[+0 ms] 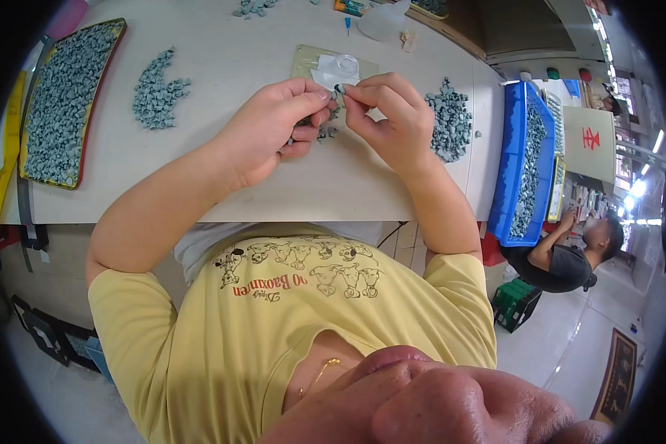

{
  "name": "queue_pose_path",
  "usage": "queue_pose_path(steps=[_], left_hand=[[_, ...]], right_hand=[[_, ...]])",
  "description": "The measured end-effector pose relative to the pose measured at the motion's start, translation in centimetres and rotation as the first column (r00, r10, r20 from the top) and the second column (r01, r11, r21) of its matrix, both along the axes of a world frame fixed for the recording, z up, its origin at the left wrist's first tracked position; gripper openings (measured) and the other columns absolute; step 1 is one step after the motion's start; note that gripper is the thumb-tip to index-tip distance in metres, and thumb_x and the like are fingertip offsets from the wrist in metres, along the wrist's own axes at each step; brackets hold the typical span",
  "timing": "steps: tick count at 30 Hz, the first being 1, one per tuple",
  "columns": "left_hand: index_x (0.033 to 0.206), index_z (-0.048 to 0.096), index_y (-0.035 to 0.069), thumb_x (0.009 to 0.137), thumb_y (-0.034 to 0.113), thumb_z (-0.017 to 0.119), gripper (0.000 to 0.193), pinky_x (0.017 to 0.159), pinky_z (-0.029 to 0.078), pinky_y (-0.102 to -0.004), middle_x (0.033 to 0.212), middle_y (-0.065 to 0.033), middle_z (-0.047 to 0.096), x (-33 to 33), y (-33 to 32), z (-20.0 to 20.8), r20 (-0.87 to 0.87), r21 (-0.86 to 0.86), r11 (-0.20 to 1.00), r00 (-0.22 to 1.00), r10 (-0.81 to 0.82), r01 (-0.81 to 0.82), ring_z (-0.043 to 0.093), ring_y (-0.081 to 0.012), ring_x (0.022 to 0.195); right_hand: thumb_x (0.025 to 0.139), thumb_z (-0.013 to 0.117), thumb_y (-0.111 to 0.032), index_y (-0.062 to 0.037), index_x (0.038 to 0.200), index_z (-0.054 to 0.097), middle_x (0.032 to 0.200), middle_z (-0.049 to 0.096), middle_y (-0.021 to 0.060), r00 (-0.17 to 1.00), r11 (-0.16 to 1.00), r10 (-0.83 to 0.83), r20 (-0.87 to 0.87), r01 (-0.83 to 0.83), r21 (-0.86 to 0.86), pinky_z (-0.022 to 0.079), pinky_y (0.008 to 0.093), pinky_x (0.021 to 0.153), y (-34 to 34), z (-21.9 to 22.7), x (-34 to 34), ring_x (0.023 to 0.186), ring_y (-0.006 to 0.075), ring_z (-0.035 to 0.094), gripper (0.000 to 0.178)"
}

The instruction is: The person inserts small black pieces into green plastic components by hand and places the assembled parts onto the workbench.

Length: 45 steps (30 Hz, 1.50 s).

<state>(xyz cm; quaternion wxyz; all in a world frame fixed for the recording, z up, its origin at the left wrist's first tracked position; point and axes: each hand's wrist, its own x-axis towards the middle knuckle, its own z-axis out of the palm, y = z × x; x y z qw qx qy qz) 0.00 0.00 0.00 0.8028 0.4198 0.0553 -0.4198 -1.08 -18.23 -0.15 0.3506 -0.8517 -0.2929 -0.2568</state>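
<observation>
Both of my hands meet above the white table (222, 66), close to its middle. My right hand (392, 118) is closed in a pinch on a small dark grey-green piece (339, 89), its tip beside my left thumb. My left hand (277, 126) is curled, with a few similar small grey-green pieces partly showing among its fingers. More loose pieces (328, 133) lie on the table just below the hands. Beyond the fingertips is a greenish mat (303, 61) bearing white paper and a small clear round dish (345, 65). Finger overlap hides part of what each hand holds.
Loose heaps of grey-green pieces lie left (159, 92) and right (451, 122) of my hands. A yellow-red tray (96, 118) full of them stands far left. At right are a blue bin (505, 177) and a seated person (551, 259). A plastic bag (385, 22) lies at the back.
</observation>
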Motion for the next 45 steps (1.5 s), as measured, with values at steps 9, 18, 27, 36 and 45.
queue_pose_path(steps=[9,18,27,36,45], left_hand=[[0.088,0.051,0.006,0.089,0.014,0.048,0.008,0.044,0.024,-0.0197,0.072,0.0028,0.044,0.04,0.04,0.03,-0.003,-0.011,1.000,1.000,-0.005,0.005,0.031,-0.0050,0.055],[0.088,0.050,0.006,0.091,0.016,0.047,0.010,0.044,0.025,-0.0195,0.072,0.0028,0.043,0.06,-0.12,0.25,0.015,0.006,1.000,1.000,0.000,0.000,0.031,-0.0051,0.055],[0.088,0.050,0.006,0.092,0.015,0.046,0.012,0.044,0.025,-0.0193,0.070,0.0028,0.043,0.13,0.07,0.16,0.002,-0.091,0.996,1.000,-0.019,0.019,0.031,-0.0051,0.054],[0.088,0.049,0.005,0.091,0.016,0.047,0.011,0.044,0.025,-0.0197,0.068,0.0029,0.043,0.20,0.27,0.11,-0.001,-0.119,0.992,0.999,-0.052,0.052,0.031,-0.0053,0.053],[0.085,0.047,0.007,0.092,0.017,0.046,0.012,0.045,0.025,-0.0197,0.066,0.0037,0.042,-0.59,-0.08,0.03,0.219,-0.052,0.997,0.974,0.058,-0.048,0.030,-0.0042,0.053]], right_hand=[[0.064,0.068,0.007,-0.0009,0.077,0.064,0.075,0.061,0.0059,1.000,1.000,-0.002,0.004,0.002,0.003,0.047,0.0211,0.051,0.02,-0.11,0.12,0.058,0.0111,0.058,0.016],[0.064,0.069,0.008,-0.0005,0.077,0.064,0.074,0.061,0.0059,0.999,1.000,-0.018,0.041,0.018,0.008,0.047,0.0210,0.050,-0.17,-0.01,0.09,0.057,0.0111,0.058,0.016],[0.062,0.070,0.008,-0.0021,0.077,0.065,0.074,0.061,0.0054,0.989,0.999,0.028,0.145,-0.023,-0.034,0.047,0.0221,0.049,-0.33,0.05,0.20,0.058,0.0131,0.057,0.019],[0.059,0.071,0.009,-0.0033,0.080,0.067,0.074,0.060,0.0044,0.976,0.993,0.056,0.209,-0.032,-0.114,0.045,0.0216,0.047,-0.26,0.33,0.05,0.057,0.0130,0.056,0.024],[0.060,0.070,0.008,-0.0029,0.077,0.065,0.077,0.062,0.0055,0.990,0.999,0.020,0.142,-0.024,0.024,0.047,0.0229,0.050,0.45,-0.07,-0.16,0.058,0.0140,0.058,0.020]])
